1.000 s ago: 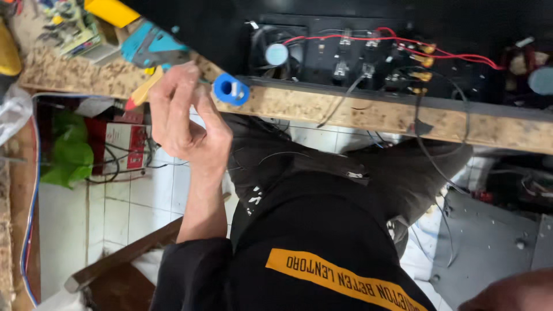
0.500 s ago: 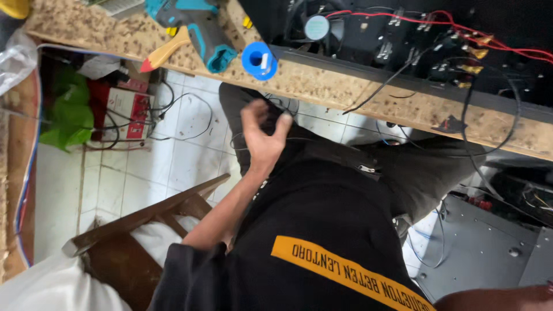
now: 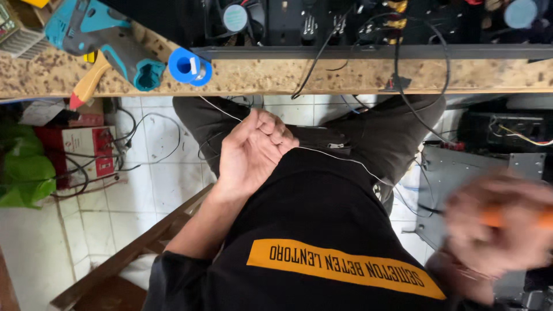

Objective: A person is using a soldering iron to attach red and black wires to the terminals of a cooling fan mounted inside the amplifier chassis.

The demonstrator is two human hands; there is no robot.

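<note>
Left hand (image 3: 253, 151): palm up over the lap, fingers curled together onto a thin white wire (image 3: 340, 158). The wire runs up and away from the hand to a blue spool (image 3: 189, 65) just beyond the fingertips on the bench edge, and down the other way across the black shirt (image 3: 322, 230) toward the right hand.

Right hand (image 3: 500, 222): low at the far side from the left hand, heavily blurred. It is closed around an orange-handled tool (image 3: 495, 216); the kind of tool cannot be told, nor whether the wire reaches this hand.

Workbench (image 3: 288, 76): speckled board edge, just beyond the left hand.

Teal power tool (image 3: 98, 35): lies on the bench beside the spool, farther out from the left hand.

Wooden handle with red tip (image 3: 87, 86): against the teal tool, overhanging the bench edge.

Black chassis (image 3: 357, 23): on the bench beyond both hands, with fans and dark cables hanging over the edge.

Red box (image 3: 86, 151): on the tiled floor, outward of the left hand, among loose black cables.

Green bag (image 3: 23, 173): beyond the red box.

Wooden chair frame (image 3: 138, 242): below the left forearm.
</note>
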